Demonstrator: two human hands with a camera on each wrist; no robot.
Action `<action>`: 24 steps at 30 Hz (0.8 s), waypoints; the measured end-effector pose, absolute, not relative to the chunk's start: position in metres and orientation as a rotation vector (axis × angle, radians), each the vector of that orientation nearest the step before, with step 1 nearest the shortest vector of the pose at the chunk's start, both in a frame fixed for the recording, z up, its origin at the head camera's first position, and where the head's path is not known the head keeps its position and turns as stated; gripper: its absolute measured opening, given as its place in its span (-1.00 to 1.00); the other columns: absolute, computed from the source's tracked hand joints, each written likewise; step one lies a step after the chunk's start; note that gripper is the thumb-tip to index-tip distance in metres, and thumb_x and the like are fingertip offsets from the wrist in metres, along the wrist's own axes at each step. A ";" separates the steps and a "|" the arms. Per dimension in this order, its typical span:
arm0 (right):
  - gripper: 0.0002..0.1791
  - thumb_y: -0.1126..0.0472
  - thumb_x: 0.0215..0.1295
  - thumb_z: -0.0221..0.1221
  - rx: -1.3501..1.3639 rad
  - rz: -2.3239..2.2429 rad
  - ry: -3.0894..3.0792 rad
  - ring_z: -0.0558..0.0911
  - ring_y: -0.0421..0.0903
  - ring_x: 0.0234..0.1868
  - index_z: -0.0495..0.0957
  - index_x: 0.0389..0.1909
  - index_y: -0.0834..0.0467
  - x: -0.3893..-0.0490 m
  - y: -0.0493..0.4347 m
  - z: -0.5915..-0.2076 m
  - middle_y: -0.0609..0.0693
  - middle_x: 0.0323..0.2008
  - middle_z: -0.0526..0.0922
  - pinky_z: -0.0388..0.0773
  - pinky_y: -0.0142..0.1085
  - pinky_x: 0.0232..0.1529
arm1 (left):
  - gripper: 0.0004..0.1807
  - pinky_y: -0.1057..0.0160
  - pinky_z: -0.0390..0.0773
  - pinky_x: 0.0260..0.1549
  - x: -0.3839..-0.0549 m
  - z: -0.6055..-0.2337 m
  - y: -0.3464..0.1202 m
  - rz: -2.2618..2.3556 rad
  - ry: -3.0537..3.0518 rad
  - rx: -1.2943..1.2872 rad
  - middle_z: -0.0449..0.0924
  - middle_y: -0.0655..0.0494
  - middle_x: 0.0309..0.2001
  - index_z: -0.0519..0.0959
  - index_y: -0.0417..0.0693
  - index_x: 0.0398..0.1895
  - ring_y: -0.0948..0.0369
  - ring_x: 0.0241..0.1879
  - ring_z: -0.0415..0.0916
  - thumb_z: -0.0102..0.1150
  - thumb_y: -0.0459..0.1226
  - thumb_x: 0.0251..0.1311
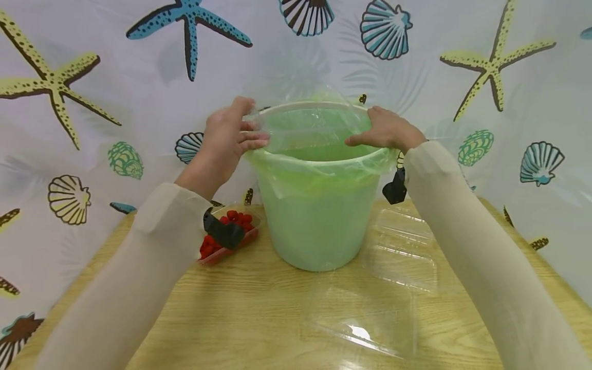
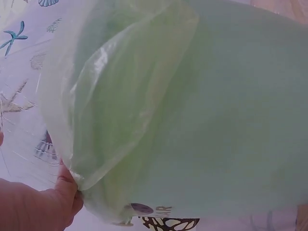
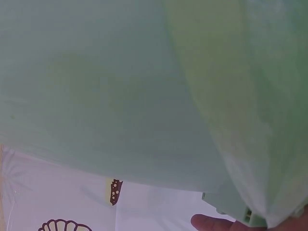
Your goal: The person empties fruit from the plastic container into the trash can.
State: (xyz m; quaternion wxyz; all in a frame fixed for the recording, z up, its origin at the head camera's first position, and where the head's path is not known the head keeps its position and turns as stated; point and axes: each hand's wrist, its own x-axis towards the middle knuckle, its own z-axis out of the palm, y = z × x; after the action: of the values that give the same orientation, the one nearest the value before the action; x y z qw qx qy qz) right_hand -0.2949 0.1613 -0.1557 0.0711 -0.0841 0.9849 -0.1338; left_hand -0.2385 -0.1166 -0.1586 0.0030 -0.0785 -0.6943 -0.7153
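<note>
A pale green bucket (image 1: pixel 319 221) stands upright on the table, lined with a translucent yellow-green bag (image 1: pixel 296 174) folded over its rim. Across its mouth spreads a crinkled piece of clear plastic (image 1: pixel 296 134); its exact shape is hard to make out. At the left rim my left hand (image 1: pixel 226 136) pinches the clear plastic's edge, fingertips touching the folded bag (image 2: pixel 125 96). On the opposite side my right hand (image 1: pixel 390 128) grips the rim, thumb over the inside. A fingertip (image 3: pixel 211 223) shows beside the bucket's handle lug; most of that hand is hidden.
Left of the bucket sits a clear tray of red berries (image 1: pixel 238 218), partly behind the left wrist camera. Clear plastic containers (image 1: pixel 407 252) lie to the right, and another clear plastic piece (image 1: pixel 361 313) lies in front. A patterned curtain (image 1: pixel 152 103) hangs close behind the bucket.
</note>
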 end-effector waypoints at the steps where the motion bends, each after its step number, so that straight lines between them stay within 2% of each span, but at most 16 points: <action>1: 0.06 -0.23 0.28 0.02 -0.251 -0.403 2.959 -0.21 0.17 0.52 -0.32 0.50 0.27 -0.295 0.161 -0.156 0.23 0.51 -0.30 -0.15 0.05 0.47 | -0.35 0.51 0.58 -0.22 -0.237 -0.158 -0.119 -2.268 -2.176 -0.241 0.16 -0.21 0.27 0.09 -0.15 0.43 0.11 0.00 0.51 -0.19 0.00 0.40; 3: 0.06 -0.22 0.28 0.02 -0.250 -0.402 2.955 -0.21 0.17 0.52 -0.33 0.49 0.27 -0.294 0.161 -0.155 0.23 0.51 -0.31 -0.15 0.05 0.47 | -0.31 0.49 0.58 -0.17 -0.234 -0.157 -0.124 -2.316 -2.167 -0.230 0.14 -0.20 0.28 0.05 -0.14 0.46 0.09 0.05 0.47 -0.18 0.02 0.39; 9: 0.08 -0.23 0.28 0.02 -0.258 -0.422 2.942 -0.23 0.17 0.52 -0.36 0.49 0.27 -0.294 0.159 -0.156 0.23 0.51 -0.33 -0.16 0.05 0.47 | -0.25 0.35 0.54 0.03 -0.229 -0.161 -0.139 -2.492 -2.055 -0.162 0.22 -0.06 0.07 -0.02 -0.18 0.46 0.08 0.10 0.34 -0.14 0.03 0.35; 11: 0.08 -0.23 0.28 0.02 -0.258 -0.433 2.939 -0.24 0.17 0.52 -0.37 0.49 0.27 -0.294 0.160 -0.155 0.22 0.51 -0.34 -0.16 0.05 0.47 | -0.21 0.32 0.50 0.09 -0.229 -0.161 -0.142 -2.561 -2.019 -0.141 0.21 -0.05 0.10 -0.06 -0.16 0.47 0.10 0.12 0.30 -0.12 0.05 0.33; 14: 0.08 -0.23 0.28 0.02 -0.259 -0.439 2.936 -0.24 0.17 0.52 -0.36 0.49 0.27 -0.294 0.161 -0.155 0.22 0.51 -0.33 -0.15 0.05 0.47 | -0.16 0.31 0.51 0.08 -0.229 -0.161 -0.149 -2.630 -1.993 -0.113 0.20 -0.06 0.18 -0.11 -0.12 0.49 0.12 0.14 0.30 -0.09 0.08 0.31; 17: 0.08 -0.23 0.28 0.03 -0.259 -0.440 2.934 -0.23 0.17 0.52 -0.36 0.49 0.27 -0.294 0.161 -0.155 0.23 0.51 -0.32 -0.15 0.06 0.47 | -0.17 0.35 0.57 -0.04 -0.229 -0.162 -0.157 -2.665 -1.971 -0.123 0.20 -0.05 0.20 -0.11 -0.12 0.47 0.12 0.13 0.30 -0.10 0.09 0.32; 24: 0.07 -0.24 0.29 0.01 -0.256 -0.428 2.932 -0.25 0.18 0.52 -0.36 0.49 0.26 -0.294 0.161 -0.154 0.23 0.51 -0.34 -0.17 0.07 0.47 | -0.21 0.34 0.56 0.00 -0.228 -0.166 -0.177 -2.674 -1.944 -0.086 0.23 0.00 0.12 -0.09 -0.12 0.43 0.11 0.17 0.30 -0.12 0.10 0.33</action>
State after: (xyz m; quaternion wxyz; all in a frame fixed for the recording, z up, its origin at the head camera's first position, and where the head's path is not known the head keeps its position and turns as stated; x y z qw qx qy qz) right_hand -0.2937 0.1613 -0.1543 0.0838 -0.0858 0.9824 -0.1433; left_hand -0.2279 -0.1771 -0.1657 -0.0826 -0.0258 -0.5860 -0.8057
